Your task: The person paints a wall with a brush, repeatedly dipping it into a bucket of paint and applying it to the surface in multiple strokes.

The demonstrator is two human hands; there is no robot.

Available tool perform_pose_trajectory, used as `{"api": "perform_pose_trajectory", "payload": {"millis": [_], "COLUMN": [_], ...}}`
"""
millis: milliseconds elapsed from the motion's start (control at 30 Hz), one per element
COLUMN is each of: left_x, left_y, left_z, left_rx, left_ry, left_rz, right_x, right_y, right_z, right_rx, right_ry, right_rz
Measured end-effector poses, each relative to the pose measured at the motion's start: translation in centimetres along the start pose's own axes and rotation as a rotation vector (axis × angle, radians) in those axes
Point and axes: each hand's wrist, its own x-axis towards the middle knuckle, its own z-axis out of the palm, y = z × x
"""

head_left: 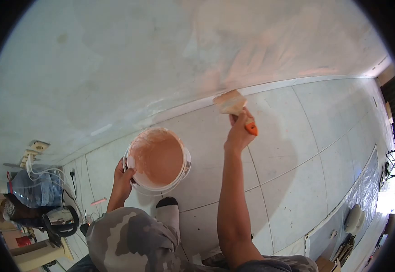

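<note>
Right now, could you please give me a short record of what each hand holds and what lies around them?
left hand: grips the rim of the bucket
bucket: white, holds peach paint
right hand: holds the brush
brush: orange handle, bristles at the foot of the wall
wall: pale, peach patch above the brush
floor: grey tiles

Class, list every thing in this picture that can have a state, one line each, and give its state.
bucket: open, no lid, peach paint inside, held by its rim.
brush: bristles coated in paint, at the foot of the wall.
left hand: grip shut on the bucket's rim.
right hand: grip shut on the brush's handle.
wall: partly painted, peach patch above the brush.
</note>
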Motion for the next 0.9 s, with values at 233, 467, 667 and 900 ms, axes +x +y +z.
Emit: {"api": "perform_pose_trajectory", "payload": {"millis": [233, 467, 667, 900], "left_x": [0.6, 0.2, 0.3, 0.2], "left_y": [0.1, 0.6, 0.5, 0.9], "left_z": [-0.7, 0.1, 0.4, 0.3], "left_rx": [0.027, -0.032, -0.123, -0.009], "left_ry": [-0.034, -0.052, -0.105, -0.086], "left_rz": [-0.025, -0.016, 0.045, 0.005], "right_x": [1.3, 0.9, 1.5, -1.0], "right_y": [-1.1, -16.4, -13.9, -1.7], "right_z": [4.8, 11.0, 5.2, 2.8], "right_rx": [0.094, 0.381, 0.312, 0.045], "right_ry": [-0.029, -0.279, -0.168, -0.019], "right_rz": [-0.002, -0.397, -0.312, -0.026]}}
